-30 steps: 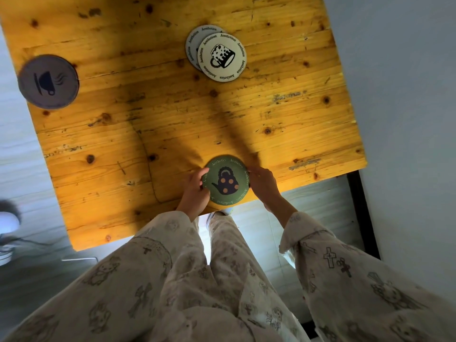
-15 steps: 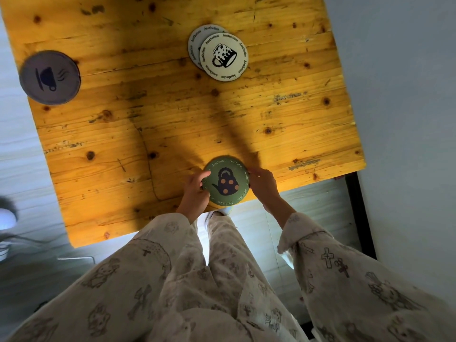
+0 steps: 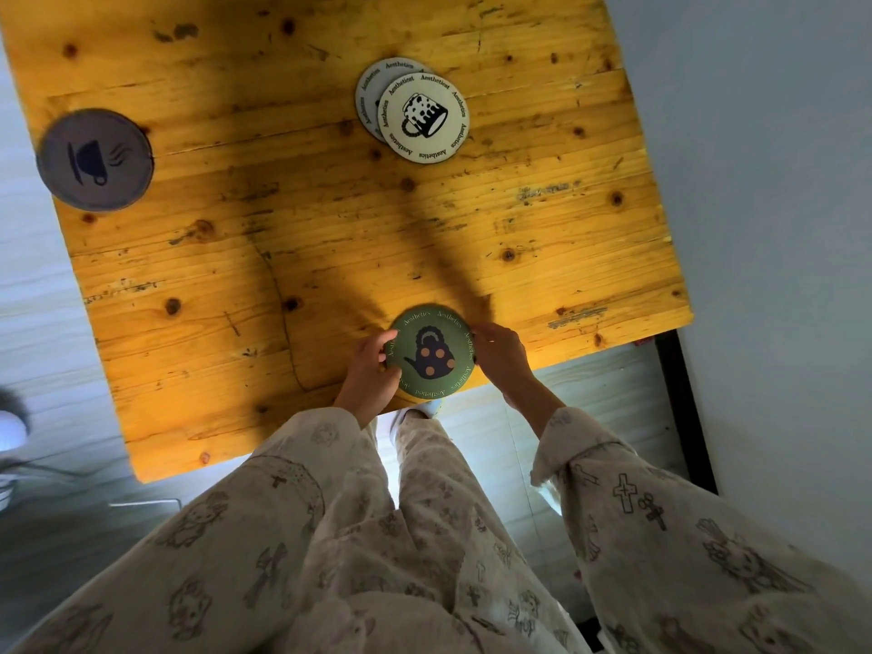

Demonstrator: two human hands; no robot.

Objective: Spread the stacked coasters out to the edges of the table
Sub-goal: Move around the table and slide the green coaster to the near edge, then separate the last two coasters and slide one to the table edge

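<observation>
Two coasters at the edges; two remain stacked.
Both hands, left grip (image 3: 370, 370) and right grip (image 3: 500, 354), pinch the green coaster (image 3: 430, 351) at the near tabletop (image 3: 283, 257) edge; grey coaster (image 3: 96, 160) far left of it, cream pair (image 3: 422, 116) beyond.

Worktop (image 3: 330, 238): bare pine planks, knotted, amber finish worn and scuffed, dark stains and a fine crack running toward the 6 o'clock edge; low sheen only. Green coaster (image 3: 430, 351) at 6 o'clock: smooth, matt printed face. Cream coaster (image 3: 423, 117) at 12 o'clock: smooth printed face, faint satin look, lying over a second pale coaster (image 3: 370, 94) of like finish. Grey coaster (image 3: 96, 159) at 9 o'clock: dull, matt, rim appearing stitched or ridged; material uncertain. Sleeves (image 3: 660, 535): soft printed cloth, matt, creased. Wall (image 3: 778, 181) at 3 o'clock: plain, matt, smooth.
</observation>
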